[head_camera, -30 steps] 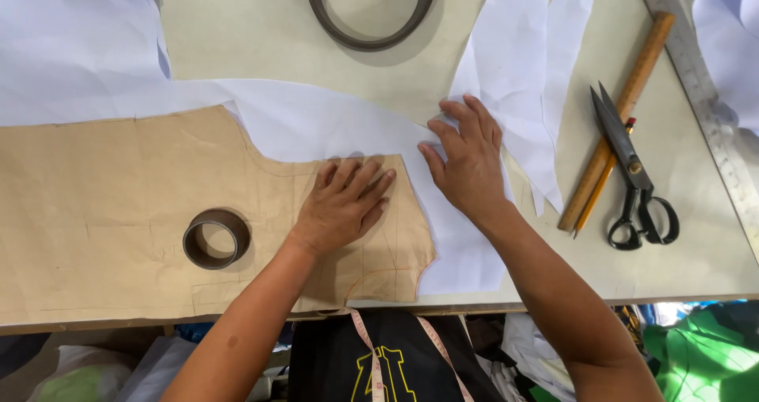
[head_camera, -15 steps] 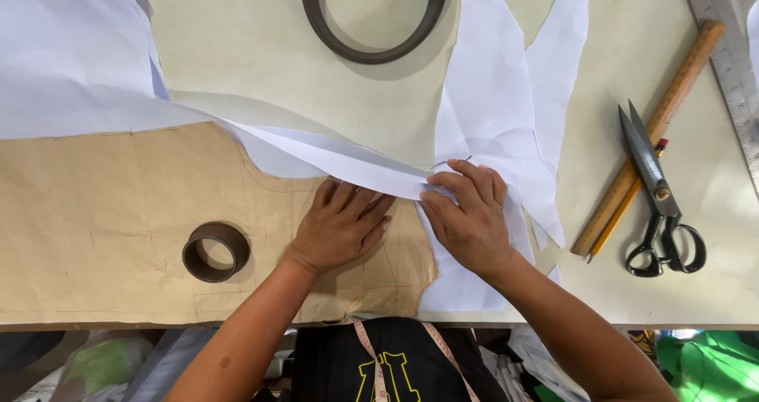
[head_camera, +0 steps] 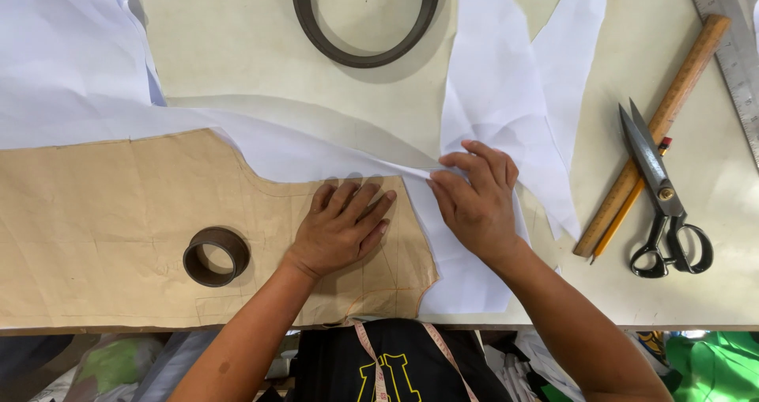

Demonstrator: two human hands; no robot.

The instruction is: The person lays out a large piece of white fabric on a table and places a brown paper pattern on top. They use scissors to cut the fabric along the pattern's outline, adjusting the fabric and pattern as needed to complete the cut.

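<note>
On a pale worktable [head_camera: 237, 62], seen from above, a person's left hand [head_camera: 341, 228] lies flat w/ fingers spread and relaxed, palm down on a tan paper pattern [head_camera: 103, 228], gripping nothing. Right hand [head_camera: 474, 200], just beside it, has its fingertips curled and pinched on a folded edge of white cloth [head_camera: 316, 149], lifting that edge slightly off the pattern. Pattern's long axis runs left to right along the table's near edge; its right end, curved, sits under the left hand and points toward the right hand. Cloth overlaps the pattern's upper edge and stretches from the far-left corner across to the right hand, w/ a longer strip running away toward the table's far side. A small dark ring [head_camera: 216, 256] rests on the pattern, left of the wrist; a bigger dark ring [head_camera: 365, 22] lies at the far side. Well apart on the right: black-handled scissors [head_camera: 662, 204], blades pointing away, beside a wooden stick [head_camera: 656, 129] and a pencil [head_camera: 628, 204], all on a diagonal; a metal ruler [head_camera: 731, 54] at the corner. A tape measure [head_camera: 371, 354] hangs at the person's chest.
</note>
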